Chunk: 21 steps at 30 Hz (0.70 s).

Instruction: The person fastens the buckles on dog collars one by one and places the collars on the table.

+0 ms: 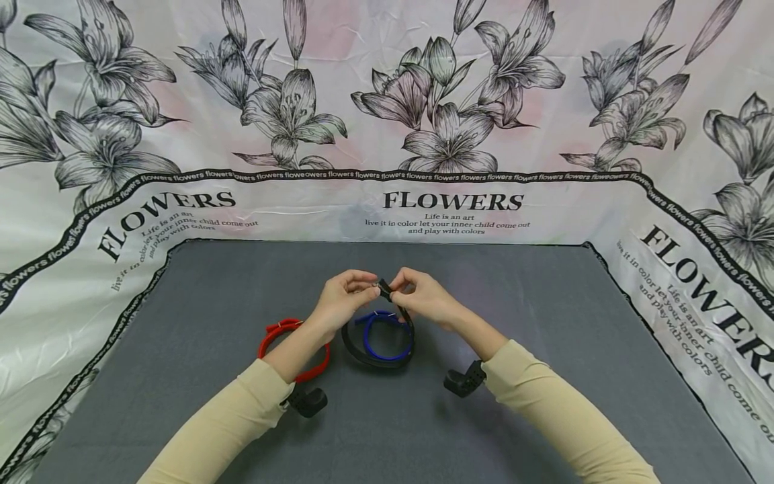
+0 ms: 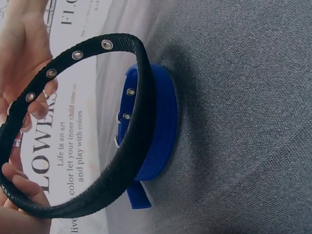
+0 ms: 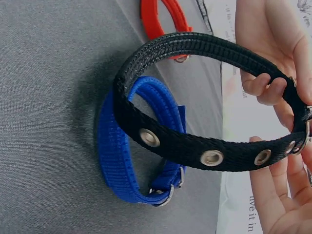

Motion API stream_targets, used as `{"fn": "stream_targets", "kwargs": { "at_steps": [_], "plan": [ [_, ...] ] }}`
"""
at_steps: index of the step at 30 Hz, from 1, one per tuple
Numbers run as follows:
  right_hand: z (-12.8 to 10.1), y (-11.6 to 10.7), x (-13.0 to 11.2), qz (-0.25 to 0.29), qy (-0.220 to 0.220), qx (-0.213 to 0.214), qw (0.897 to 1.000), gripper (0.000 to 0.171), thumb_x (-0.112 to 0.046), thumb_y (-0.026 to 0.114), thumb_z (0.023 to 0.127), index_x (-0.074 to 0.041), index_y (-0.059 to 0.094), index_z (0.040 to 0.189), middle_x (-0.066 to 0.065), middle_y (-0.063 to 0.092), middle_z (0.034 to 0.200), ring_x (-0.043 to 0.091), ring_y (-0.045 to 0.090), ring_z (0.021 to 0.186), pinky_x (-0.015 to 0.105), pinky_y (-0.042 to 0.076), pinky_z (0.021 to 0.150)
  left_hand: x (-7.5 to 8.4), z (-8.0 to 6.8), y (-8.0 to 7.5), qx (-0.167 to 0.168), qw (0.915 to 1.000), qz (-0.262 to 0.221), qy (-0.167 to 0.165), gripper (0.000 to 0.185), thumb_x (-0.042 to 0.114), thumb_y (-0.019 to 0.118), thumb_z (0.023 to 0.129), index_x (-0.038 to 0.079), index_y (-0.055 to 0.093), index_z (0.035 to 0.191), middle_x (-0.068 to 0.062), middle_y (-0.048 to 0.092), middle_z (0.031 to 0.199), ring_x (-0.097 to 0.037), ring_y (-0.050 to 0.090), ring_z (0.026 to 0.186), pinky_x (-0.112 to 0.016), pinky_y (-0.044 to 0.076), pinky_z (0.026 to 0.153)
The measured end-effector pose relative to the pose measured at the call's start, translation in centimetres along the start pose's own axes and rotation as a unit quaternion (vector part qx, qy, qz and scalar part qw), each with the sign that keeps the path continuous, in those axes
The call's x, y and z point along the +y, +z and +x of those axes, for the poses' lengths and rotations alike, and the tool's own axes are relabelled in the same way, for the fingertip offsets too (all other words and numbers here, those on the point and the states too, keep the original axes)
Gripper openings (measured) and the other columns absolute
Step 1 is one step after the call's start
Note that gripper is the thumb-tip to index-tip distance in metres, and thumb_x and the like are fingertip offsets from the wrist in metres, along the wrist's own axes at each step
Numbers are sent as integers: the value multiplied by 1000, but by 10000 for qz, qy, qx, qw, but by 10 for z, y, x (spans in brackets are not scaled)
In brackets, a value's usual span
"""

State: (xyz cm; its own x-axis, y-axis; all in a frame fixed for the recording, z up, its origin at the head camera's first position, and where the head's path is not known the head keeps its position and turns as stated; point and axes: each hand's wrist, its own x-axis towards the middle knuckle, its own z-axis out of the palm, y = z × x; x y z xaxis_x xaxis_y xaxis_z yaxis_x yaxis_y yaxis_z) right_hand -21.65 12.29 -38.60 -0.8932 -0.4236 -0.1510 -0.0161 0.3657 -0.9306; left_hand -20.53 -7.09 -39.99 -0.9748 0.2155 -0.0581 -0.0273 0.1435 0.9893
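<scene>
I see both hands pinching black collar [image 1: 379, 349] at buckle end — left hand [image 1: 346, 296], right hand [image 1: 423, 296]; loop hangs below fingers over blue collar [image 1: 387, 336]. Buckle not visibly fastened; blue looks buckled already — red collar [image 1: 284, 336] lies outside left fingers on tabletop [image 1: 544, 323].

This looks like a staged recording set rather than a lived-in room. A grey felt-covered table [image 1: 544, 403] fills the lower frame, walled across the top and both sides by a flower-printed backdrop [image 1: 447, 101] lettered "FLOWERS".
</scene>
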Motion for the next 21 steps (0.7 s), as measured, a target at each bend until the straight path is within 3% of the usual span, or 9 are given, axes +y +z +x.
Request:
{"fn": "stream_targets", "kwargs": {
  "at_steps": [7,13,21],
  "plan": [
    [-3,-3,-4,-312,-119,-157,9993,12,-11,58,87,-6,54,97,15,59,91,27,63,69,43,53,63,2,-2,3,122,9998,141,26,29,21,67,85,12,62,112,-2,66,102,-17,60,94,-33,47,86],
    [-5,-4,-5,-768,-343,-177,9963,9,-14,58,87,-11,56,95,15,61,89,22,60,66,49,50,64,5,-3,2,107,9997,207,-39,26,24,69,84,15,66,108,-1,67,101,-16,59,96,-35,46,89],
    [-9,0,-7,-947,-455,-68,9944,14,-18,57,90,-12,56,102,15,61,98,21,57,72,42,48,64,9,-2,-3,-123,9987,429,-226,26,28,70,83,18,68,106,1,65,106,-17,57,103,-39,43,95]
  ]
}}
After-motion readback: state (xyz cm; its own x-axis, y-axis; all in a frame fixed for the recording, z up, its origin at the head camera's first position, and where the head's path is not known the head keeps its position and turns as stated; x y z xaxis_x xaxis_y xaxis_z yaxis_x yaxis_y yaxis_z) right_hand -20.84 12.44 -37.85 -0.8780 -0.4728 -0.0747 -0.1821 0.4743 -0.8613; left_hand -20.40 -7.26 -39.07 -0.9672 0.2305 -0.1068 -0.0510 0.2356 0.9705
